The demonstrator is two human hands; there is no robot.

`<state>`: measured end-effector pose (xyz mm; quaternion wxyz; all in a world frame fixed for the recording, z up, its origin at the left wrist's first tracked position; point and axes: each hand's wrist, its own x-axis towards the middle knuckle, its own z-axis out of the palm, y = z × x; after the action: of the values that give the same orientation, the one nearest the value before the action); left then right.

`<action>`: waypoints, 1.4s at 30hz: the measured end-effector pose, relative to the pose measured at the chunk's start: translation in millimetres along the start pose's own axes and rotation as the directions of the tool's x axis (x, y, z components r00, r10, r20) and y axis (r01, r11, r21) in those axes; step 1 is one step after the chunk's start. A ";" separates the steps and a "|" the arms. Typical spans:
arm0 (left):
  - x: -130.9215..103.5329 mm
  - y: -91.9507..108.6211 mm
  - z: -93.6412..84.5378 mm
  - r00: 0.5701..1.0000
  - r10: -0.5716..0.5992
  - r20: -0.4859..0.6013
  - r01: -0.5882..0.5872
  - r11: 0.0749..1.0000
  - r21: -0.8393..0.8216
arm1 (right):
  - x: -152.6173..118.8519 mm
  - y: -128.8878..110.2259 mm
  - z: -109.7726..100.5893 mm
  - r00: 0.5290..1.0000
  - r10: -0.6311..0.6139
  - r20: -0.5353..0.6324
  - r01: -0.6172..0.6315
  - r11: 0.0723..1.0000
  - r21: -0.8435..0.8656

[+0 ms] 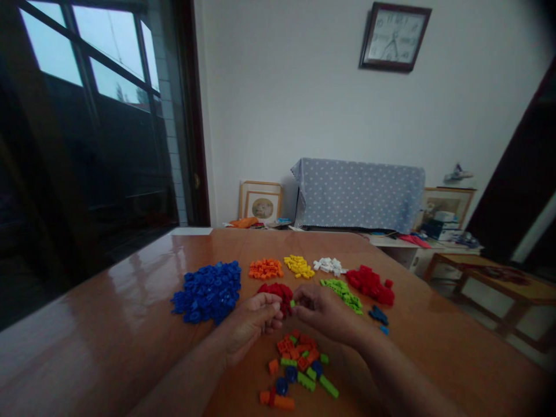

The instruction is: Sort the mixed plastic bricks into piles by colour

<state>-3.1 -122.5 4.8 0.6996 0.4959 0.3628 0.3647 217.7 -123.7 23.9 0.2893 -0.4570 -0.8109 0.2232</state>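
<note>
While the right hand [321,307] is pinching a small green piece [292,303] at its fingertips, nearly closed, the left hand [256,318] is facing it with curled fingers, thumb and index close together; can't tell if it is gripping anything, fingertips are covering the spot. The green piece is showing between the hands, above the tabletop [143,324], with the red heap [277,291] lying just behind. Main risk, my judgement: a slip, since the piece is offering little surface and only the fingertips are holding it; a skewed or uneven squeeze could be flicking it into the red heap or down onto the mixed cluster [303,358] nearer the body. There, green bits are already lying among orange and blue ones, so a dropped piece could be blending in. Second risk: forearms or wrists could be brushing loose bricks, as the blue heap [208,292] is spreading near the left arm and the light green heap [343,294] is lying close beyond the right hand. Also, the joined orange piece [277,399] is lying low between the forearms, where a dropping wrist could be knocking it
</note>
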 end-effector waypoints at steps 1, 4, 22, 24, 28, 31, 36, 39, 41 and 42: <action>-0.3 0.8 -0.8 1.000 -0.003 -0.018 0.004 1.000 0.014 | 1.0 11.2 -8.5 0.998 0.039 -0.045 -0.040 0.999 -0.011; 0.1 2.4 -4.2 0.999 -0.001 -0.045 0.002 1.000 0.028 | 2.6 56.1 -36.3 0.952 0.206 -0.226 -0.215 0.976 -0.018; 3.2 2.5 -13.8 0.997 0.010 -0.080 -0.003 0.996 0.091 | -3.4 145.2 -64.6 0.824 0.496 -0.274 -0.544 0.827 -0.137; 4.0 1.8 -14.2 0.997 0.006 -0.073 0.000 0.996 0.085 | -3.2 146.5 -63.6 0.822 0.501 -0.270 -0.550 0.823 -0.144; 4.2 2.3 -13.0 0.996 0.003 -0.086 0.004 0.997 0.083 | -3.5 147.0 -62.7 0.818 0.507 -0.271 -0.557 0.816 -0.155; 2.6 4.0 -11.3 0.996 0.007 -0.093 0.001 0.996 0.087 | -3.8 145.7 -63.1 0.819 0.507 -0.270 -0.557 0.814 -0.163; 0.7 5.3 -11.4 0.996 0.006 -0.089 0.003 0.995 0.101 | -3.5 138.7 -64.1 0.821 0.499 -0.278 -0.551 0.819 -0.161; 0.7 5.1 -12.3 0.997 0.015 -0.079 -0.004 0.990 0.142 | -3.2 126.0 -63.4 0.831 0.478 -0.284 -0.531 0.834 -0.151; 0.7 4.9 -11.8 0.997 0.016 -0.074 -0.002 0.982 0.190 | -3.2 112.4 -61.3 0.851 0.447 -0.278 -0.496 0.856 -0.143; 0.8 4.7 -11.1 0.997 0.014 -0.076 0.003 0.975 0.220 | -3.1 104.6 -59.7 0.866 0.424 -0.264 -0.469 0.873 -0.136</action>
<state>-13.1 -115.9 6.5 0.6248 0.5569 0.4265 0.3429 323.2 -70.1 1.3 0.2734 -0.6812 -0.6622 0.1504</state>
